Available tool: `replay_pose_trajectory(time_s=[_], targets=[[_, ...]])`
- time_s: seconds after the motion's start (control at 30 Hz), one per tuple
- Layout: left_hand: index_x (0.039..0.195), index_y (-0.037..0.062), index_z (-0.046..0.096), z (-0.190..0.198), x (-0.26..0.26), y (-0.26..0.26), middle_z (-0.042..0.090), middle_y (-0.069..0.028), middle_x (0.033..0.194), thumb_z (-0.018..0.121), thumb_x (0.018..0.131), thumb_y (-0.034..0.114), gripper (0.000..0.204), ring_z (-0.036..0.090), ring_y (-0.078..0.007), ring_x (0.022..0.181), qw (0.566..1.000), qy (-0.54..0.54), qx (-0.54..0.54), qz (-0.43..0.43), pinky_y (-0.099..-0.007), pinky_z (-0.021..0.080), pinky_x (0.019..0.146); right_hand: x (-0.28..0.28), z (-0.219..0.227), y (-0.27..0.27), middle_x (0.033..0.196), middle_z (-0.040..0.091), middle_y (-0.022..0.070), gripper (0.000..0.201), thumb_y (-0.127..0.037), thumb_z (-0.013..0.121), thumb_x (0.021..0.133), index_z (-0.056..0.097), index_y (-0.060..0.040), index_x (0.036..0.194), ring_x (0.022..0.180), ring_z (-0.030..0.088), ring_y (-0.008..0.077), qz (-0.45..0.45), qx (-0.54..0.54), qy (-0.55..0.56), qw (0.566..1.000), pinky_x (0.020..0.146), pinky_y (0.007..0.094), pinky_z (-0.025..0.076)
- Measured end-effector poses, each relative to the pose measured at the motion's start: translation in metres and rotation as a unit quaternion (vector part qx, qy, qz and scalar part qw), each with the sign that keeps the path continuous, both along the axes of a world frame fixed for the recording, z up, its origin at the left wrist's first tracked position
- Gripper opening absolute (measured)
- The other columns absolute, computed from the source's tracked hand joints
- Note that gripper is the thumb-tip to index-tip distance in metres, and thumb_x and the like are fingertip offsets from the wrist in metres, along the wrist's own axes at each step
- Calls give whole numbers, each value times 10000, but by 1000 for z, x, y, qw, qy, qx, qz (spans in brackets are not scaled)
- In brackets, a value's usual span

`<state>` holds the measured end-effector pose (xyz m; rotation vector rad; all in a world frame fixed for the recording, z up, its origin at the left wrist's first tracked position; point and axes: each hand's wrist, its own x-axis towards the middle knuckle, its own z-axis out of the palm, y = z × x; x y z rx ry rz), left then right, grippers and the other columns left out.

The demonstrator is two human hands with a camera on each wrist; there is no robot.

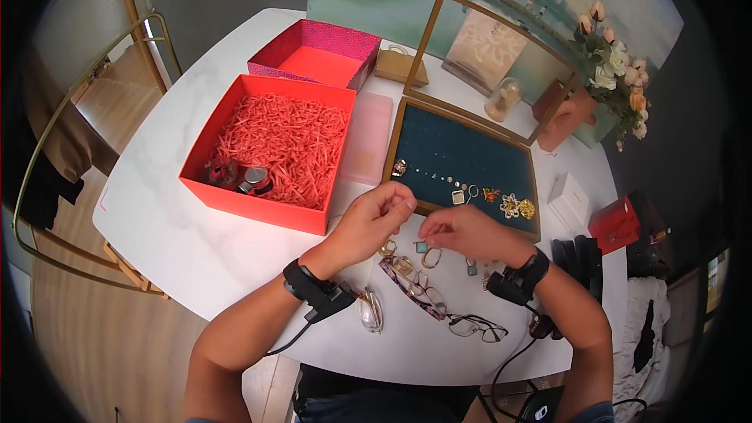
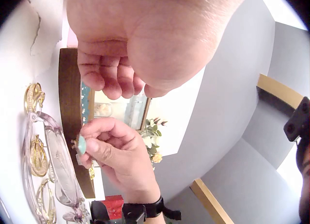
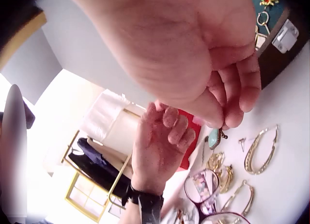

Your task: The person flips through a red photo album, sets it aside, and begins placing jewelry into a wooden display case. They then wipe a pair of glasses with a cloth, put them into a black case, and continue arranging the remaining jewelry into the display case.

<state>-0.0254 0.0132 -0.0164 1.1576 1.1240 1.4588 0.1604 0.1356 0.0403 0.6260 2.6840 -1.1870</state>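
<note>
My right hand point(image 1: 470, 233) pinches a turquoise earring point(image 3: 213, 138) between thumb and fingertips, just in front of the jewellery case point(image 1: 423, 209). In the left wrist view its pale green stone point(image 2: 82, 145) shows beside the thumb. My left hand point(image 1: 374, 219) hovers at the case's front left corner, fingers loosely curled with nothing in them. Below the hands lie gold hoop earrings point(image 3: 261, 150) and eyeglasses with a patterned frame point(image 1: 413, 288). A second turquoise piece point(image 1: 471, 268) rests on the table under the right wrist.
Inside the open glass-lidded case, rings, studs and brooches point(image 1: 511, 205) sit on dark teal lining. At left stands a red box point(image 1: 266, 211) of shredded paper; behind it is a patterned box point(image 1: 313, 70). Dark-framed glasses point(image 1: 478, 327) lie near the front edge, flowers point(image 1: 615, 70) behind.
</note>
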Motion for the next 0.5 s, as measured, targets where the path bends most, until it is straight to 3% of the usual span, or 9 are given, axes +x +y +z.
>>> replay_pose_trajectory(time_s=[0.07, 0.17, 0.3, 0.4, 0.5], targets=[[1067, 48, 580, 1, 0, 0, 534, 32, 833, 547, 1040, 177, 135, 505, -49, 704, 1000, 2, -10, 1, -216, 439, 636, 4, -2, 18, 906, 686, 28, 119, -69, 645, 930, 669, -18, 1036, 816, 643, 102, -61, -123, 5, 991, 703, 267, 518], [1064, 47, 579, -1, 0, 1, 530, 33, 831, 547, 1039, 177, 137, 505, -51, 702, 1000, -1, -12, 0, -217, 436, 634, 8, 5, 48, 905, 673, -8, 142, -50, 657, 925, 659, -29, 1066, 799, 615, 62, -97, -150, 31, 983, 683, 227, 494], [1057, 47, 581, -1, -1, 1, 520, 35, 820, 547, 1039, 182, 140, 503, -51, 699, 1000, -1, -11, 4, -217, 433, 632, 13, 18, 107, 828, 606, -28, 149, 25, 625, 897, 621, -16, 1040, 741, 544, 45, -112, 53, 127, 984, 670, 209, 458], [1055, 52, 583, 0, -2, 1, 518, 36, 820, 548, 1039, 183, 137, 502, -50, 700, 1000, 16, -19, 5, -216, 433, 632, 14, 12, 146, 801, 575, -32, 171, 49, 603, 899, 597, -13, 1058, 728, 516, 50, -150, 91, 131, 976, 674, 218, 450], [1055, 55, 584, 1, -1, 0, 518, 38, 822, 549, 1038, 182, 133, 501, -48, 700, 1000, 3, -21, 3, -215, 435, 633, 6, -4, 162, 790, 565, -28, 166, 38, 607, 905, 592, -16, 1061, 735, 514, 61, -125, 113, 119, 978, 688, 232, 454]])
